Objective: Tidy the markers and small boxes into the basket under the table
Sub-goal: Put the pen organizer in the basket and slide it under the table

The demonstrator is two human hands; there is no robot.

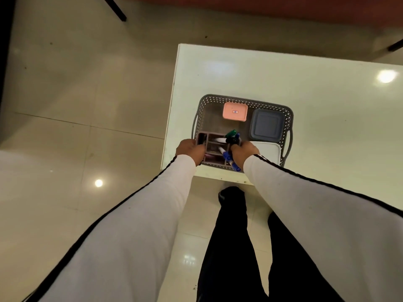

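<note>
A grey perforated basket (244, 101) stands on the white table (316, 101) near its front left corner. Inside lie a pink box (235, 111), a dark grey box (266, 127) and a white box (270, 151). A brownish compartment organiser (214, 147) with several markers (233, 136) sits at the basket's front left. My left hand (189, 150) grips the organiser's left side. My right hand (244, 152) grips its right side, beside the blue markers (231, 161).
The table's left edge and front edge are close to the basket. Glossy tiled floor (87, 127) spreads to the left. My dark trouser legs and a shoe (231, 192) stand just below the table's front edge. Black furniture legs (117, 9) show at the top.
</note>
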